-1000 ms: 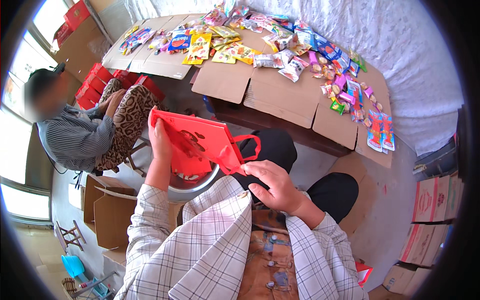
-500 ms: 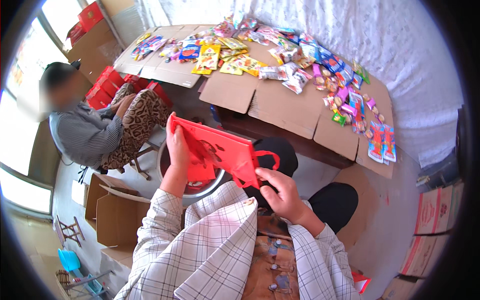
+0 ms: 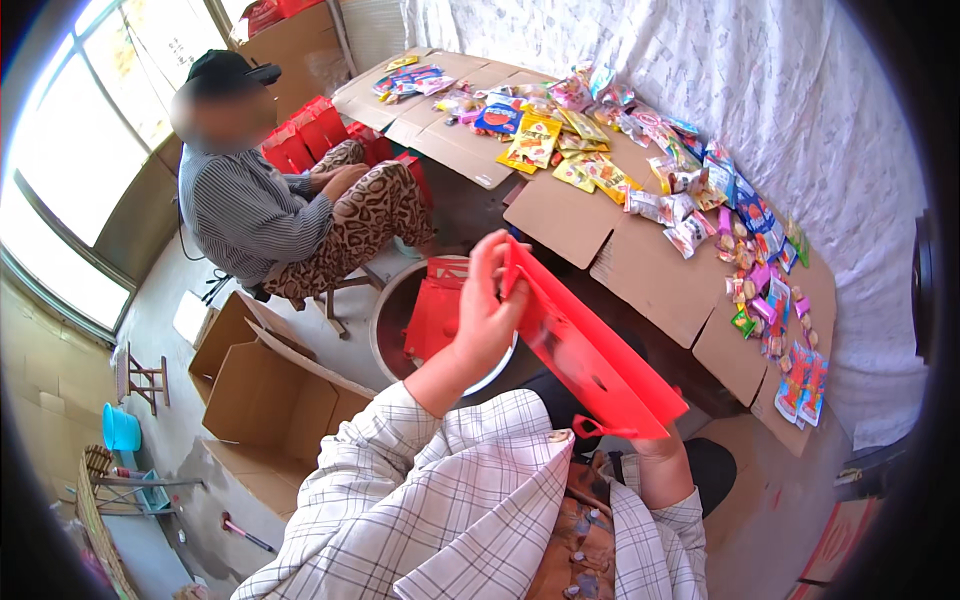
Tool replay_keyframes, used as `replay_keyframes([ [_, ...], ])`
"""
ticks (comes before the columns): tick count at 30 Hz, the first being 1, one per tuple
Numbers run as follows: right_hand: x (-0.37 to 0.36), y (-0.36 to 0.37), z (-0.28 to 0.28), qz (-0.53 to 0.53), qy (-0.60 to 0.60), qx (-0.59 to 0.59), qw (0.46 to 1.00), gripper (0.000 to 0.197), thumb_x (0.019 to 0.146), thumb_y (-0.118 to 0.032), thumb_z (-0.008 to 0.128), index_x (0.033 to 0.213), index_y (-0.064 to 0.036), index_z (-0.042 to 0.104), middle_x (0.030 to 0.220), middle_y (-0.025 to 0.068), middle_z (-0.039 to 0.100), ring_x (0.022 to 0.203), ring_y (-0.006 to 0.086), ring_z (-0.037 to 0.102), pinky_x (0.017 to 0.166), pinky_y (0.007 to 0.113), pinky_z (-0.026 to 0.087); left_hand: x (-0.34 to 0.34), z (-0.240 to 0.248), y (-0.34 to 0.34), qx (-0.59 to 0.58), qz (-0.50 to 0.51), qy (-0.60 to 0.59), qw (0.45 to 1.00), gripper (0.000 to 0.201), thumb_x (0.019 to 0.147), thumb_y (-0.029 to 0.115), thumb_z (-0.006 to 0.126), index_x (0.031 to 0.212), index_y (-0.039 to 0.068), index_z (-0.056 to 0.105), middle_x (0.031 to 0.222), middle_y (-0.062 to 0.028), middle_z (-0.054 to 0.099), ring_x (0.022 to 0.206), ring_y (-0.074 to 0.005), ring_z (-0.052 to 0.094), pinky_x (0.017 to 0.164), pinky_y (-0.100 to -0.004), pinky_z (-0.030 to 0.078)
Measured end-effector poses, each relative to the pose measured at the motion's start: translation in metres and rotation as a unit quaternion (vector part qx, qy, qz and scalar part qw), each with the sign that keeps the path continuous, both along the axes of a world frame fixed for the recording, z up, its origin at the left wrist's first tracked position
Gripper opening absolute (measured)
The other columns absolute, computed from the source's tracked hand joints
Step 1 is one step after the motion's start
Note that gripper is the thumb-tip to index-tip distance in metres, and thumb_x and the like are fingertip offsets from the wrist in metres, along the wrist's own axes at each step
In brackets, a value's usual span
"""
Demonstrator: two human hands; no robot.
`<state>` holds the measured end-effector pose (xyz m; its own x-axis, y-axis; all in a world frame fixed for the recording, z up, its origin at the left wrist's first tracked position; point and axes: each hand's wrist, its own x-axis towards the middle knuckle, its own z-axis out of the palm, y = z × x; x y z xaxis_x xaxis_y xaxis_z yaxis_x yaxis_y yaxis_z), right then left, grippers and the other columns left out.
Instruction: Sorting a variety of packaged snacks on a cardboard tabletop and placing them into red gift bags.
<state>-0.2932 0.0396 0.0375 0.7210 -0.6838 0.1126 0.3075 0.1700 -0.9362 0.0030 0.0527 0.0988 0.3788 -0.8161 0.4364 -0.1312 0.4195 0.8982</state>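
A red gift bag (image 3: 600, 350), folded flat or nearly so, slants across in front of me from upper left to lower right. My left hand (image 3: 485, 325) grips its upper left end, thumb on the near side. My right hand (image 3: 662, 458) holds the lower right end from beneath, its fingers mostly hidden by the bag. A red ribbon handle (image 3: 590, 428) dangles at the lower edge. Below and left of the bag, a round metal basin (image 3: 378, 340) contains more red bags (image 3: 432, 315).
Cardboard (image 3: 560, 215) covers the table ahead, strewn with snack packets (image 3: 535, 140) and small wrapped sweets (image 3: 765, 300). A seated person (image 3: 255, 220) is at the left, with red bags (image 3: 305, 135) behind. An open carton (image 3: 270, 390) stands at my left, near a blue bucket (image 3: 121, 428).
The view has turned left. The bag has tilted more steeply, its right end lower. My right hand has gone from pinching near the ribbon handles to beneath the bag's end.
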Motion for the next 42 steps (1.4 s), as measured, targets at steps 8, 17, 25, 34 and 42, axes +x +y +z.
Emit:
replay_keyframes([
  [8,0.019,-0.006,-0.001,0.047,0.010,-0.004,0.999,0.048,0.110,-0.034,0.048,0.143,0.0011,0.056,0.138,0.0103,0.063,0.127,0.0190,0.058,0.110,0.036,0.044,-0.036,0.009,0.009,-0.015,-0.018,-0.184,0.983,0.071,0.088,0.024,0.073,0.147,0.001,0.041,0.143,-0.0159,0.055,0.127,-0.0306,0.058,0.109,-0.0429,0.046],
  [17,0.027,-0.005,-0.011,0.081,0.015,0.006,0.997,0.048,0.110,-0.035,0.048,0.142,0.0012,0.056,0.137,0.0103,0.064,0.126,0.0189,0.058,0.109,0.036,0.044,-0.027,-0.006,0.010,-0.029,-0.047,-0.221,0.974,0.085,0.094,0.052,0.062,0.157,0.002,0.035,0.141,-0.0233,0.052,0.129,-0.0412,0.053,0.109,-0.0464,0.043],
  [25,0.038,-0.008,-0.014,0.111,0.015,0.004,0.994,0.048,0.110,-0.035,0.049,0.141,0.0014,0.056,0.136,0.0103,0.064,0.125,0.0187,0.059,0.108,0.036,0.045,-0.028,-0.017,0.015,-0.016,-0.090,-0.164,0.982,0.085,0.102,0.064,0.046,0.157,0.000,0.039,0.145,-0.0250,0.048,0.134,-0.0400,0.049,0.111,-0.0453,0.041],
  [34,0.053,-0.003,-0.017,0.143,0.015,0.007,0.990,0.049,0.110,-0.035,0.049,0.141,0.0015,0.057,0.135,0.0103,0.064,0.125,0.0186,0.059,0.107,0.036,0.045,-0.035,-0.015,0.016,-0.056,-0.117,-0.213,0.968,0.091,0.101,0.072,0.037,0.154,-0.001,0.042,0.137,-0.0252,0.053,0.122,-0.0417,0.057,0.103,-0.0452,0.047],
  [42,0.066,-0.002,-0.020,0.171,0.016,0.013,0.985,0.049,0.110,-0.036,0.049,0.140,0.0016,0.057,0.134,0.0102,0.065,0.124,0.0184,0.059,0.107,0.036,0.046,-0.011,-0.031,0.010,-0.011,-0.225,-0.163,0.961,0.085,0.103,0.069,0.035,0.150,-0.001,0.045,0.134,-0.0234,0.061,0.122,-0.0412,0.060,0.105,-0.0444,0.048],
])
